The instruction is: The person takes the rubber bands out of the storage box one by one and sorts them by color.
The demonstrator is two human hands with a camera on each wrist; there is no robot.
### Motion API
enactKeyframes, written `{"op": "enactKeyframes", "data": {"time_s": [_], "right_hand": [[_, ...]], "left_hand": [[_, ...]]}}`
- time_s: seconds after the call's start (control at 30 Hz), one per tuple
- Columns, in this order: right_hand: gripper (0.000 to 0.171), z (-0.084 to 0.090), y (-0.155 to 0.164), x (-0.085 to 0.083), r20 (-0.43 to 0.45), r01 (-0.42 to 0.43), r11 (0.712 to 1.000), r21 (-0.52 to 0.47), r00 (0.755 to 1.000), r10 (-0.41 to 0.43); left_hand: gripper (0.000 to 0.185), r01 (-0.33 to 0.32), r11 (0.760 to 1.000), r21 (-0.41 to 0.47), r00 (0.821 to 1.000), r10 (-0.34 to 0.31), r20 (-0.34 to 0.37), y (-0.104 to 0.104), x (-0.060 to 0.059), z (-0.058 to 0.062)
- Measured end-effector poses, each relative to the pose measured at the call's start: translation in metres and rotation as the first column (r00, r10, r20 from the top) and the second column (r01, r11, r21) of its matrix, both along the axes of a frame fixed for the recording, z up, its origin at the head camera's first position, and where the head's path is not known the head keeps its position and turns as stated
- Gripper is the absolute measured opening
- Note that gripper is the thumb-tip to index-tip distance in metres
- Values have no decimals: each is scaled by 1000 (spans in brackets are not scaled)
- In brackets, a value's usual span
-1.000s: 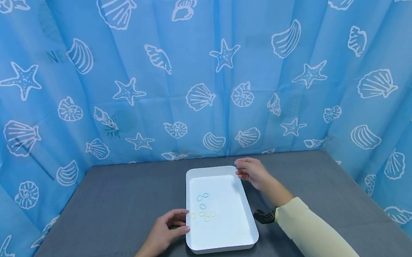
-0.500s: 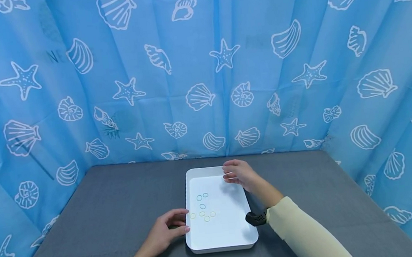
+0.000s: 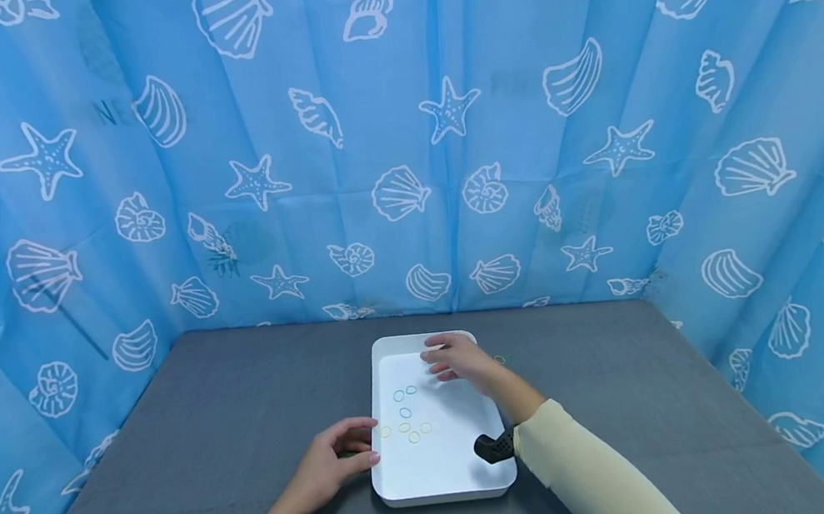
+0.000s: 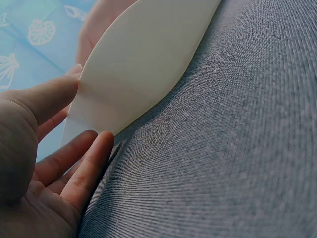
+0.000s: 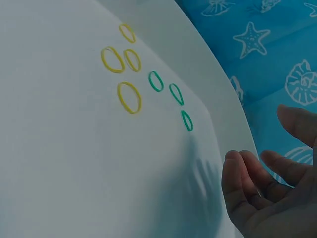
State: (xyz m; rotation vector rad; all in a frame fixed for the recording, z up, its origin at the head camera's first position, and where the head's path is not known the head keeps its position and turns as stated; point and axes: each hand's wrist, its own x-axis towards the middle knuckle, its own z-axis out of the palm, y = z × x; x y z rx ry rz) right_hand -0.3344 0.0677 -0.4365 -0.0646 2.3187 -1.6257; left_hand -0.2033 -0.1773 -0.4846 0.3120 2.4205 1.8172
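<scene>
- White rectangular tray (image 3: 442, 471) is laid flat on the grey worktop (image 3: 211, 429), long axis running away from the person.
- Held in the tray: four yellow rubber bands (image 3: 406, 432) and three blue-green rubber bands (image 3: 404, 398), all loose and flat on the tray floor, grouped in the tray's left half. The yellow ones lie at the nearer side of the group, the blue-green ones at the farther side.
- In the right wrist view the bands are seen as thin small ovals, none overlapping; yellow (image 5: 123, 67), green (image 5: 171, 96).
- One more small band (image 3: 501, 359) is seen on the worktop just outside the tray's far right corner; colour cannot be told for certain.
- Left hand (image 3: 332, 465) is set against the tray's left rim at its near half: thumb on the rim top, fingers (image 4: 81, 168) against the outer wall. Fingers are fairly straight, not wrapped round anything; grip is loose and unclosed.
- Right hand (image 3: 456, 361) is held over the tray's far end, fingers (image 5: 247, 183) loosely curled, nothing pinched or held; no contact with the tray floor is seen.
- A black wrist device (image 3: 494, 447) is seen above the tray's near right part, at the cream sleeve (image 3: 594, 481).
- Versus 1.0 s ago: right hand was outside the tray's far right corner and is now moved left, over the tray interior. Left hand, tray and bands are unchanged.
</scene>
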Motion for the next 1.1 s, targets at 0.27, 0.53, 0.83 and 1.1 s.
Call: {"op": "enactKeyframes", "data": {"time_s": [0.27, 0.53, 0.83, 1.1], "right_hand": [[47, -10, -11, 0, -5, -10, 1000, 19, 1000, 10], [46, -18, -14, -1, -21, -99, 995, 23, 995, 99], [39, -24, -8, -9, -115, -279, 938, 205, 945, 306], [29, -25, -10, -9, -119, -324, 887, 329, 918, 379]], "left_hand": [[44, 16, 1000, 12, 1000, -15, -4, 4, 13, 27], [45, 10, 1000, -3, 1000, -10, -1, 2, 2, 7], [48, 9, 1000, 23, 1000, -9, -12, -2, -5, -9], [48, -3, 1000, 7, 1000, 3, -12, -2, -7, -12]]}}
